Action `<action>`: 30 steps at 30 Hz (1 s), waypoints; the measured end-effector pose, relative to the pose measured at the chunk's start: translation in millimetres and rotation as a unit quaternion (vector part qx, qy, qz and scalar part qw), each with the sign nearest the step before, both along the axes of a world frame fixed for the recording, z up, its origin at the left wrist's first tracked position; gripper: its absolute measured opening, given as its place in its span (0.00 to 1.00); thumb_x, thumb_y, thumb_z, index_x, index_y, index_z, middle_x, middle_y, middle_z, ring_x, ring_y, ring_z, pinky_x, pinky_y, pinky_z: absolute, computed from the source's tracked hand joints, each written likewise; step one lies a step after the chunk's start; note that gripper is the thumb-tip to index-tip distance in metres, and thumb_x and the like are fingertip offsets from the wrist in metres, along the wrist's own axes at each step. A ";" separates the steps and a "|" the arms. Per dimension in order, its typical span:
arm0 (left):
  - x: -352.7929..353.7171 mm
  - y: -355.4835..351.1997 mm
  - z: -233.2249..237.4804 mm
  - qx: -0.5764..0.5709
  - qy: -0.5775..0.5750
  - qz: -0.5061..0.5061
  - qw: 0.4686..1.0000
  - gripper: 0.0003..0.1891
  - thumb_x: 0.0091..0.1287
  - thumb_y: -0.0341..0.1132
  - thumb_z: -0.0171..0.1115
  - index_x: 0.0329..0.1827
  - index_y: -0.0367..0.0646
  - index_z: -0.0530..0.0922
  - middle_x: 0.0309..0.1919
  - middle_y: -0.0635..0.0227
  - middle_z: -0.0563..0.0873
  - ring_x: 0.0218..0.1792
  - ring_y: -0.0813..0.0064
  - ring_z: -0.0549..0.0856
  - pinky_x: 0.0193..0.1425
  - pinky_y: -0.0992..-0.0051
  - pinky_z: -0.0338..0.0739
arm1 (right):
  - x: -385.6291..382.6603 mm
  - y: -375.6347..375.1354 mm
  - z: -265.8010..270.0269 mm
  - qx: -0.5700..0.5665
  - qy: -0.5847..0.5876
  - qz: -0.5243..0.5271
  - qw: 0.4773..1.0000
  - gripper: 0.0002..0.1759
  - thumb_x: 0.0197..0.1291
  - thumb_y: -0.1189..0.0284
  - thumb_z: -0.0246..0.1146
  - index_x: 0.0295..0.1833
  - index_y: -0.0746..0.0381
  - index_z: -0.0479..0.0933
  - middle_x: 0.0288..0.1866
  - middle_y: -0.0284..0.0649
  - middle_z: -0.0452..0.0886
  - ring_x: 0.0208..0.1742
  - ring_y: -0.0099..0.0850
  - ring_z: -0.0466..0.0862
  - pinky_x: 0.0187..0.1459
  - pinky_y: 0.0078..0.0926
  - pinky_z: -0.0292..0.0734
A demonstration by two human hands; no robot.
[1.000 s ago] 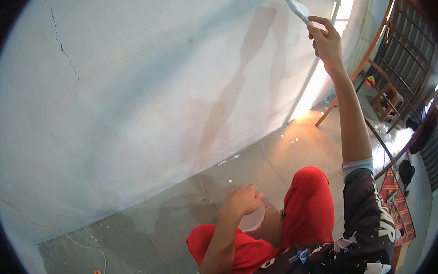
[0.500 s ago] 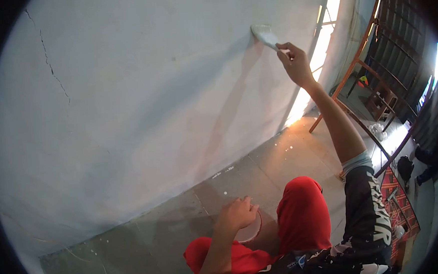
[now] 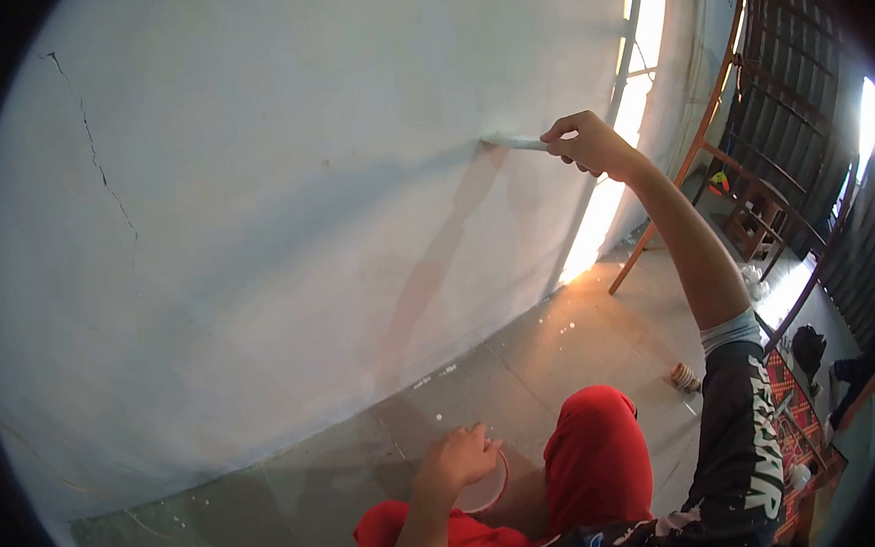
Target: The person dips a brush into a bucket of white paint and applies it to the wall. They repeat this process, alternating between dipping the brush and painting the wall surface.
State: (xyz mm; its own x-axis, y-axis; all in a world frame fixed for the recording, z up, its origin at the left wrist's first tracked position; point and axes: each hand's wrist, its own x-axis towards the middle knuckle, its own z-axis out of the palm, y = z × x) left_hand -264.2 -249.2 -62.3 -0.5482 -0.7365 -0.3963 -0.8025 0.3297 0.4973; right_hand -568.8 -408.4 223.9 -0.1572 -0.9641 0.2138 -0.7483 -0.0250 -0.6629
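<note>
My right hand (image 3: 595, 145) is closed round the handle of a paintbrush (image 3: 520, 142). The brush is turned nearly edge-on, and its bristle end meets the pale wall (image 3: 280, 163). Low in the view, my left hand (image 3: 462, 456) has its fingers curled over the rim of a small paint bucket (image 3: 486, 489) that holds whitish paint. The bucket sits between my knees, its lower part hidden by my hand and red trousers.
A brown metal frame (image 3: 720, 106) leans at the right, beside a bright window (image 3: 637, 101). White spots dot the grey tiled floor (image 3: 523, 368). A ribbed object (image 3: 684, 377) lies near my right knee. A crack (image 3: 97, 154) runs down the wall at left.
My right hand has brought the paintbrush down the wall, and the brush has turned from its broad side to nearly edge-on. My left hand stays at the bucket. The view has shifted slightly.
</note>
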 end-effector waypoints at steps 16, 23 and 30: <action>0.6 -4.0 2.8 -0.005 -0.027 0.006 1.000 0.26 0.72 0.54 0.51 0.59 0.41 0.76 0.52 0.47 0.84 0.56 0.46 0.82 0.60 0.53 0.76 | -54.1 -45.3 136.8 -0.399 -0.066 0.132 0.905 0.08 0.66 0.70 0.59 0.48 0.56 0.80 0.28 0.30 0.78 0.19 0.16 0.72 0.17 0.15 0.67; 6.4 -0.9 5.7 -0.019 0.007 0.024 0.999 0.24 0.72 0.53 0.51 0.57 0.40 0.76 0.53 0.47 0.84 0.57 0.46 0.81 0.61 0.52 0.75 | 34.5 -53.3 -91.6 -0.401 0.075 -0.063 0.911 0.14 0.70 0.63 0.60 0.42 0.64 0.78 0.15 0.47 0.66 0.16 0.29 0.66 0.21 0.35 0.63; 3.9 3.1 10.6 -0.007 0.029 -0.010 0.999 0.26 0.73 0.53 0.49 0.58 0.39 0.75 0.54 0.45 0.83 0.57 0.46 0.81 0.63 0.52 0.73 | -6.8 -6.2 -242.3 -0.018 0.100 0.080 0.992 0.13 0.60 0.67 0.66 0.46 0.63 0.82 0.24 0.45 0.82 0.24 0.32 0.81 0.30 0.33 0.75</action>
